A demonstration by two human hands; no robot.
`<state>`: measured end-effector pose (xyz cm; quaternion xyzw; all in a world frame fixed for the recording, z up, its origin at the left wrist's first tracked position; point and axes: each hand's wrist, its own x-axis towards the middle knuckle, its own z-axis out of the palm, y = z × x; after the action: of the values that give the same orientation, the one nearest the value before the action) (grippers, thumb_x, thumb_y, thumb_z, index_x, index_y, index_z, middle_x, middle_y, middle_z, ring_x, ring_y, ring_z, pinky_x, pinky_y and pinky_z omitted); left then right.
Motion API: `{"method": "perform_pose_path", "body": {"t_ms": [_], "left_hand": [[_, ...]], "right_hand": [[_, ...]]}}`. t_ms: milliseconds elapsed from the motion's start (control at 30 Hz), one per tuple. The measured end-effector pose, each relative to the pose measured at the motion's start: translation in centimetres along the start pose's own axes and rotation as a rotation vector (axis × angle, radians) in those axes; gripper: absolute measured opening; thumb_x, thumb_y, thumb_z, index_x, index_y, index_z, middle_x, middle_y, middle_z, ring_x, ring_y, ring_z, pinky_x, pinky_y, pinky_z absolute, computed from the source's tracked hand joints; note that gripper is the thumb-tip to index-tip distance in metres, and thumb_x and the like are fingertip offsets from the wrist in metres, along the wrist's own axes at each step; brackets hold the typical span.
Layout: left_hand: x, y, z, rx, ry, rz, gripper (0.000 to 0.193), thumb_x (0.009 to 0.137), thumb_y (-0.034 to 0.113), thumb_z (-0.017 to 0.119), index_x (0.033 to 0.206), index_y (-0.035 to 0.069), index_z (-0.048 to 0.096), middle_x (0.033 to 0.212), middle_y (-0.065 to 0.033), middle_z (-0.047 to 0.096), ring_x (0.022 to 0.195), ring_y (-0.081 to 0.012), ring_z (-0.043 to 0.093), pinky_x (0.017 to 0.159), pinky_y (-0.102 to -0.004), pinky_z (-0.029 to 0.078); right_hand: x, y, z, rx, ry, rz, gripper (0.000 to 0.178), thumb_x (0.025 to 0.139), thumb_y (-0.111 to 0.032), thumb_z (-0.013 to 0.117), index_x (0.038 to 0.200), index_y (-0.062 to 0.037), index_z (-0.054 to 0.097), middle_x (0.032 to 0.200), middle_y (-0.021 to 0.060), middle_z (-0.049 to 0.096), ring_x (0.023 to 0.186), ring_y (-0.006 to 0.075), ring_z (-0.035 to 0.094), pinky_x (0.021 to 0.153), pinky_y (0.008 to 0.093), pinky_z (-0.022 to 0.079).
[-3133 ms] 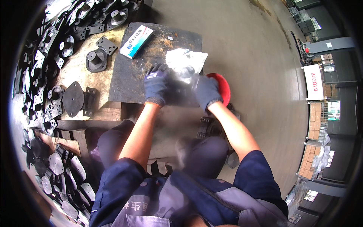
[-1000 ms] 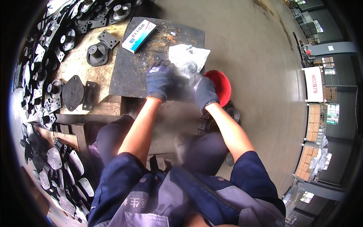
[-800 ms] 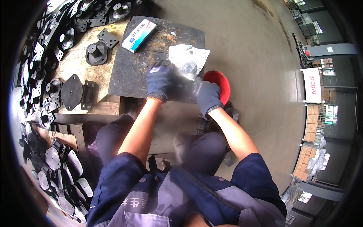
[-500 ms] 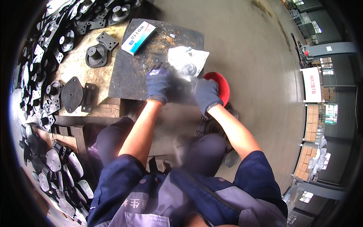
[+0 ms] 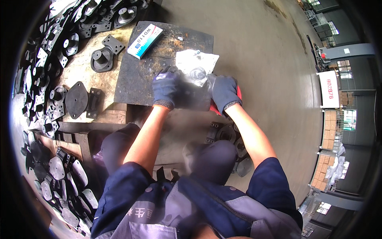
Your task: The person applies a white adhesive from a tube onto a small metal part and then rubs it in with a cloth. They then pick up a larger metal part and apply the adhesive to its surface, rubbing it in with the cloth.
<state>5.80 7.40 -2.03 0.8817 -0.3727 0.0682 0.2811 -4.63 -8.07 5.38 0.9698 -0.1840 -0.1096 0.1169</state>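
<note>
My left hand (image 5: 166, 85), in a dark blue knitted glove, is closed at the near part of the dark board (image 5: 133, 85). What its fingers hold is hidden, though a bit of purple shows at the fingertips. My gloved right hand (image 5: 223, 91) is at the board's right edge, its fingers curled together. Anything in them is too blurred to name. Behind and beneath that hand, a red bowl (image 5: 239, 93) is mostly covered. Between and beyond both hands lies a crumpled white sheet (image 5: 207, 60), with a round grey, glossy patch (image 5: 196, 73) on it.
A white and blue box (image 5: 145, 41) lies at the board's far left. On the wooden surface (image 5: 112, 115) are a black mount (image 5: 102, 59) and an oval plate (image 5: 76, 100). Many black metal parts (image 5: 56, 168) are heaped at left. More parts (image 5: 225, 133) sit below my right forearm.
My right hand has shifted slightly right and now covers most of the red bowl, which showed openly before. My left hand stays nearly where it was.
</note>
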Motion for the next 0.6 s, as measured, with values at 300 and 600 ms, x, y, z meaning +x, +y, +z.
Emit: {"method": "perform_pose_path", "body": {"t_ms": [300, 600], "left_hand": [[1.2, 0.6, -2.3, 0.04, -0.149, -0.093, 0.031, 0.074, 0.028, 0.066, 0.101, 0.015, 0.067, 0.091, -0.0129, 0.067, 0.089, -0.031, 0.065, 0.075, -0.0427, 0.052], [-3.1, -5.6, -19.8, 0.054, 0.42, -0.172, 0.018, 0.08, 0.017, 0.066, 0.096, 0.012, 0.068, 0.077, -0.0139, 0.067, 0.076, -0.0326, 0.066, 0.068, -0.0424, 0.052]], "right_hand": [[0.1, 0.3, 2.3, 0.12, -0.132, 0.142, 0.024, 0.089, -0.027, 0.05, 0.099, -0.0119, 0.066, 0.087, 0.0162, 0.069, 0.082, 0.035, 0.067, 0.067, 0.0472, 0.052], [-0.7, -0.2, 3.7, 0.383, 0.163, 0.126, 0.032, 0.091, -0.034, 0.045, 0.094, -0.0091, 0.066, 0.089, 0.0215, 0.066, 0.085, 0.0419, 0.062, 0.072, 0.0518, 0.048]]}}
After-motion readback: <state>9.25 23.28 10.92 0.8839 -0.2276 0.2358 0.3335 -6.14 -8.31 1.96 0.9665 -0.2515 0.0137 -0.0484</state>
